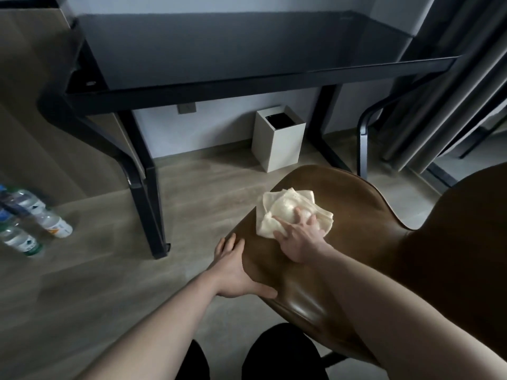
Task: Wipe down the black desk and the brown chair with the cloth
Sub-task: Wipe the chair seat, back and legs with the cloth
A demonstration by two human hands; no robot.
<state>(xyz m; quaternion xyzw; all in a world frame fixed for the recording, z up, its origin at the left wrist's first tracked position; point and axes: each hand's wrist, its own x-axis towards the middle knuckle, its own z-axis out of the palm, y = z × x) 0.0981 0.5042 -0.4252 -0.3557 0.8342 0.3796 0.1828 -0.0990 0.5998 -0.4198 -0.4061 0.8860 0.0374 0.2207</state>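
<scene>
The brown chair (354, 215) stands at the lower right, its glossy seat facing me and its backrest at the far right. A crumpled cream cloth (285, 207) lies on the seat. My right hand (299, 239) presses flat on the cloth's near part, fingers spread over it. My left hand (236, 270) grips the seat's left edge, thumb on top and fingers curled under the rim. The black desk (233, 48) with its dark glass top stands beyond the chair, against the wall.
A white square bin (277, 141) sits on the floor under the desk. Several plastic bottles (30, 220) lie on the floor at the left. Grey curtains (450, 86) hang at the right. The desk's black legs (148, 187) stand left of the chair.
</scene>
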